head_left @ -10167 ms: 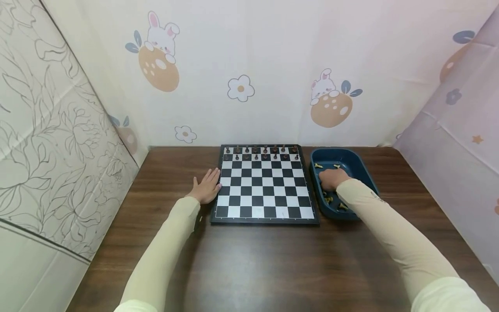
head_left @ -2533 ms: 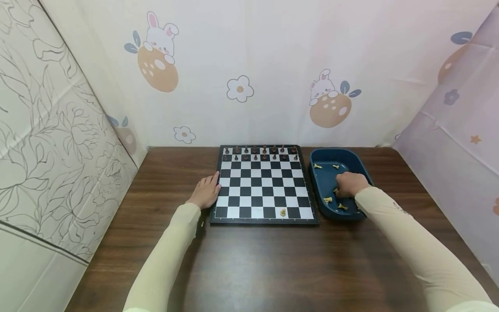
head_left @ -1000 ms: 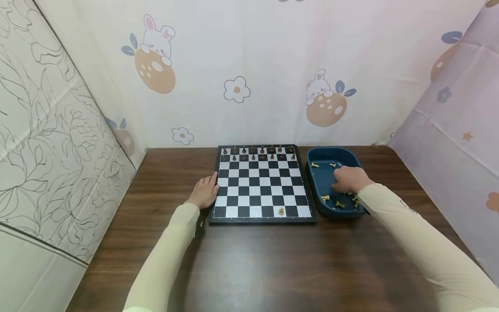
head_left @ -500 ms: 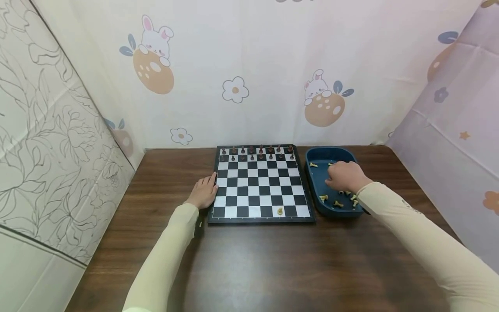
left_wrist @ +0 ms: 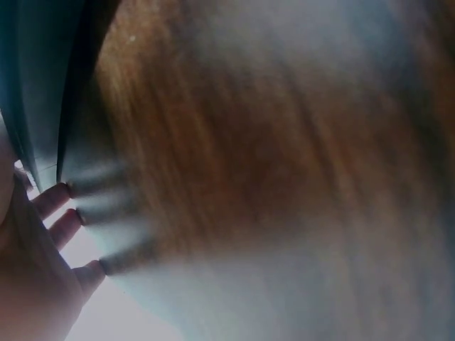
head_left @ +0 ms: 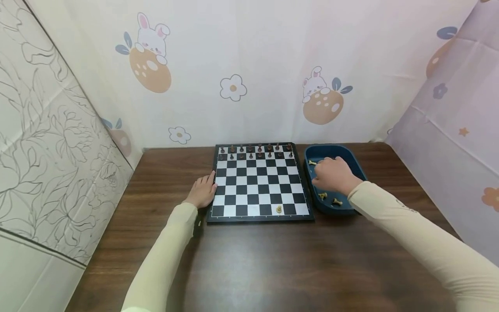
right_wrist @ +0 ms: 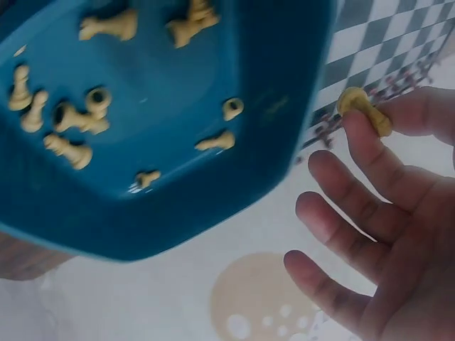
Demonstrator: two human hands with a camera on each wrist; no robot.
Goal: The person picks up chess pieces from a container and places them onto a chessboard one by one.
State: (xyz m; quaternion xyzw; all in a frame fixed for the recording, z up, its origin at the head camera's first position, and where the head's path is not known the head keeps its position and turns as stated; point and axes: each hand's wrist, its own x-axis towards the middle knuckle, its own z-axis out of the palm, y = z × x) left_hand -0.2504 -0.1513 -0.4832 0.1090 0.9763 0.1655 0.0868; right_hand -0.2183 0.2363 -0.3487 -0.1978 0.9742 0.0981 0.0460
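Note:
In the right wrist view, my right hand [right_wrist: 398, 206] pinches a yellow chess piece [right_wrist: 370, 114] between thumb and index finger, the other fingers loosely bent. The head view puts that hand over the blue tray [head_left: 358, 166], with the held piece hidden beneath it. My left hand [head_left: 202, 190] lies on the table, fingers extended, fingertips at the left edge of the chessboard [head_left: 252, 190]. A single yellow chess piece [head_left: 279, 209] stands on the board's near row. Dark reddish-brown chess pieces [head_left: 251, 149] fill the two far rows.
Several yellow chess pieces [right_wrist: 69, 150] lie scattered in the tray, right beside the board. The brown wooden table [head_left: 241, 260] reaches back to a wall [head_left: 273, 43] covered with bunny-print cloth. Tiled wall [head_left: 46, 143] stands on the left.
A yellow chess piece has appeared on the board's near row since the oldest frame. Lately my right hand has risen and shifted left over the tray. My left hand stays at the board's edge.

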